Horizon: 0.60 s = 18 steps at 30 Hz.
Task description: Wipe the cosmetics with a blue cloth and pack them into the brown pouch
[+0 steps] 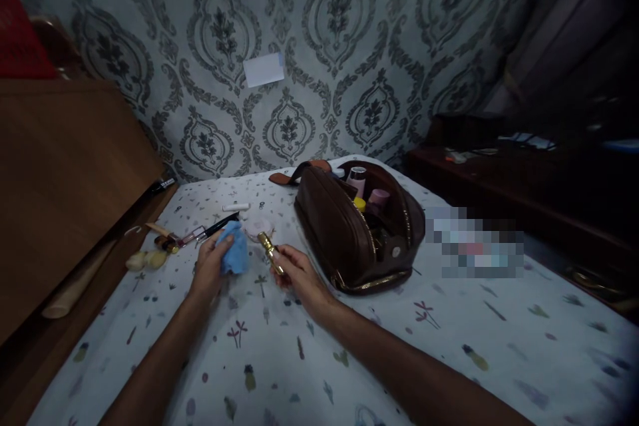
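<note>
In my left hand (207,261) a crumpled blue cloth (235,254) is pinched between thumb and fingers. My right hand (301,274) grips a shiny gold lipstick tube (268,250), tilted with its far end toward the cloth. A small gap separates the tube from the cloth. Just right of that hand stands an unzipped brown cosmetic bag (332,223). Inside it show a pink bottle with a silver cap (356,180), a yellow cap (359,204) and a purple-pink cap (379,197). Other contents are lost in shadow.
Left of my hands lie a black pen-like item (219,225), a clear pinkish tube (192,237) and pale yellow, rounded items (146,259). A white stick (235,207) lies farther back. A brown wooden panel (64,193) borders the left; patterned wallpaper (339,46) rises behind.
</note>
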### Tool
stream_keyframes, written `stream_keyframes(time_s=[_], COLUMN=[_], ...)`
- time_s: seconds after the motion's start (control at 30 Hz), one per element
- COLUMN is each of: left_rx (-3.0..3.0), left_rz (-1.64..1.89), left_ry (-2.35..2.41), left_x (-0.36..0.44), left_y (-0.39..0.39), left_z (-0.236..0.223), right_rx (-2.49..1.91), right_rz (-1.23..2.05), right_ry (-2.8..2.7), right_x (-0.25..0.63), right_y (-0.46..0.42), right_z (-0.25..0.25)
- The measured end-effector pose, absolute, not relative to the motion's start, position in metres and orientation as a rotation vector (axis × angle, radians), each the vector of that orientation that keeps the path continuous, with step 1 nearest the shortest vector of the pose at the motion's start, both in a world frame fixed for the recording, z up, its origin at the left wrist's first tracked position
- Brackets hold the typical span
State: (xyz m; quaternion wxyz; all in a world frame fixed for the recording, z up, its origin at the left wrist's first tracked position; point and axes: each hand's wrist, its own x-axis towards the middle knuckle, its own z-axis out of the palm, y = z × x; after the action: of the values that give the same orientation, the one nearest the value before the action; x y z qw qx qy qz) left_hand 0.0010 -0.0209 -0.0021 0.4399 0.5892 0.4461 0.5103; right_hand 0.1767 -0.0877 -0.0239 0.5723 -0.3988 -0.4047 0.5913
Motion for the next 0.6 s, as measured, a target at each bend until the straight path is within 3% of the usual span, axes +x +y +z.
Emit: stream_keyframes(time_s=[0.23, 0.6], left_rx=[2.235, 2.195], left_rz=[0.984, 0.954], left_ry=[1.012, 1.100], left_x=[0.017, 0.013], left_y=[-0.052, -0.047], left_z=[0.000, -0.010], right_rx=[-0.944, -1.072], right_rz=[1.520, 1.049], right_ry=[-1.107, -1.497], right_x=[0.172, 0.170], right_y=[-0.088, -0.092], right_z=[-0.035, -0.035])
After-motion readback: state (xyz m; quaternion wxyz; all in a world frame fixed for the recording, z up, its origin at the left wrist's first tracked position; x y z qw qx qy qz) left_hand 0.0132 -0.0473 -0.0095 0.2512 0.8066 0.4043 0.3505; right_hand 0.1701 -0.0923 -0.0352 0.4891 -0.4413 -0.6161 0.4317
